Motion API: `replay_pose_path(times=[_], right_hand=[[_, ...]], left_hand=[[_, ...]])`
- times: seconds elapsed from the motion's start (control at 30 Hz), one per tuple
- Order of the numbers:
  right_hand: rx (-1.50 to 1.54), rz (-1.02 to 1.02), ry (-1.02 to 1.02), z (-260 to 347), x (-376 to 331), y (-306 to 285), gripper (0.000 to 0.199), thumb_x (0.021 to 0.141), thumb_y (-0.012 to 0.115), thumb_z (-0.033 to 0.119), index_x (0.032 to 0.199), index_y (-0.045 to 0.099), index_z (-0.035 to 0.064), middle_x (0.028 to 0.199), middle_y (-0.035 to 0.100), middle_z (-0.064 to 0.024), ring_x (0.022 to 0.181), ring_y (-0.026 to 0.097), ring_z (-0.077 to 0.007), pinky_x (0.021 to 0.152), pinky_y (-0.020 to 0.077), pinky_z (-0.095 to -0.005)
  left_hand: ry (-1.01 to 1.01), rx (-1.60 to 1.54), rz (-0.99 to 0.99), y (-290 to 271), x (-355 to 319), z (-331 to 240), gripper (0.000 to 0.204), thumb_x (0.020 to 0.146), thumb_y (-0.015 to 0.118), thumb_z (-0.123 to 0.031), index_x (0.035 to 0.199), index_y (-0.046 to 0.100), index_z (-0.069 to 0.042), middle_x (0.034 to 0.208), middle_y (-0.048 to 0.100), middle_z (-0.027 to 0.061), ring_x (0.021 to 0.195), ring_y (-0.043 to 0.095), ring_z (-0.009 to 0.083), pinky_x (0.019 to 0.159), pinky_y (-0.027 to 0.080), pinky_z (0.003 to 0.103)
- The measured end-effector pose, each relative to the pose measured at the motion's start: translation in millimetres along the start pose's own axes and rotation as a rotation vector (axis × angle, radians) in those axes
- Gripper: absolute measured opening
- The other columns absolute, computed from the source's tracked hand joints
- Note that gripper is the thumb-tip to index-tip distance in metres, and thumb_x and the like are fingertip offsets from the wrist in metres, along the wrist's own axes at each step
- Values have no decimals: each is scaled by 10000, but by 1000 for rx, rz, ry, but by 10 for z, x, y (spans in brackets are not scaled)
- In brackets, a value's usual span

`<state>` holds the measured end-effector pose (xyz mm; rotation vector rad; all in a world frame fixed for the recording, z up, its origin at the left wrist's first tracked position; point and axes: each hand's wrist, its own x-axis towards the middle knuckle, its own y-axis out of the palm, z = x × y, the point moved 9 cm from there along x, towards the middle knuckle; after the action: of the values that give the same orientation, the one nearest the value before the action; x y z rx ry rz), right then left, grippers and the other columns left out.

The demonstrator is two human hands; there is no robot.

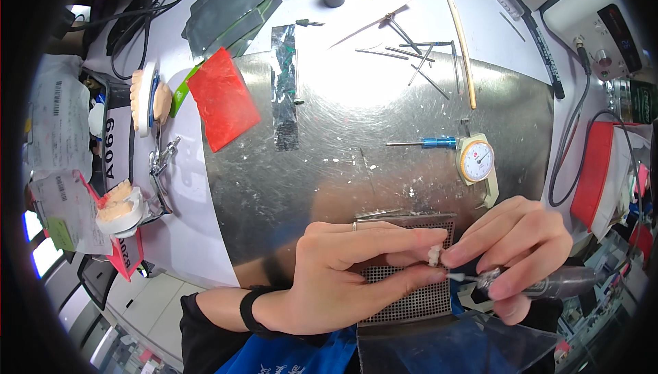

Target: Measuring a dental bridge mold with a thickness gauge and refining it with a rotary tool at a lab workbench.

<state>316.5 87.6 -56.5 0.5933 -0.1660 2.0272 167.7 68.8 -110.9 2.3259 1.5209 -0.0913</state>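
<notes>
Between the thumb and fingertips of my left hand is a small white dental crown piece. My right hand grips a dark rotary handpiece, whose pale pointed tip lies close below the crown piece. Whether the tip touches it I cannot tell. The right fingertips are right beside the crown piece. Both hands are above a perforated metal grate at the bench's near edge, and a clear dark-tinted sheet is in front of it.
A dial thickness gauge and blue-handled tool lie beyond the hands. Several burs and a long brush are farther back. Red wax and dental casts are leftward. A corded control box stands far right.
</notes>
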Motion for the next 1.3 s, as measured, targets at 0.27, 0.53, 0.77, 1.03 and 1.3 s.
replay_pose_path(times=[0.27, 0.53, 0.77, 1.03, 1.3], right_hand=[[-31, 13, 139, -6, 9, 70, 209, 680, 806, 0, 872, 724, 6, 781, 625, -68, 838, 738, -361, 700, 631, -377], [-30, -165, 190, -57, -40, -1, 163, 860, 690, 102, 923, 630, -36, 826, 589, -143, 957, 691, -445, 854, 591, -522], [-89, -163, 272, -43, -41, 25, 81, 858, 656, 51, 891, 627, -17, 809, 587, -115, 945, 704, -409, 831, 611, -474], [-131, -136, 266, -34, -17, 35, 62, 832, 655, 23, 875, 634, -17, 798, 598, -115, 925, 711, -387, 826, 616, -468], [-132, -109, 252, -37, -10, 30, 76, 816, 660, 10, 883, 641, -19, 775, 605, -116, 917, 714, -384, 843, 607, -498]], left_hand=[[-52, -88, 47, 10, 32, -19, 328, 819, 723, 123, 1140, 662, 100, 1007, 727, 184, 930, 725, 205, 838, 582, 273], [-168, -318, 23, 17, -21, 148, 307, 836, 692, 141, 1137, 649, 99, 1042, 712, 204, 998, 705, 230, 903, 588, 317], [-215, -305, 21, 25, -23, 129, 272, 825, 723, 115, 1091, 672, 103, 1028, 718, 207, 983, 708, 221, 892, 591, 309], [-247, -270, -4, 20, -34, 159, 263, 820, 738, 97, 1077, 686, 95, 1011, 725, 200, 957, 713, 201, 873, 594, 288], [-190, -252, -43, -20, -31, 146, 224, 813, 782, 23, 1025, 717, 54, 931, 739, 135, 858, 695, 122, 770, 579, 241]])
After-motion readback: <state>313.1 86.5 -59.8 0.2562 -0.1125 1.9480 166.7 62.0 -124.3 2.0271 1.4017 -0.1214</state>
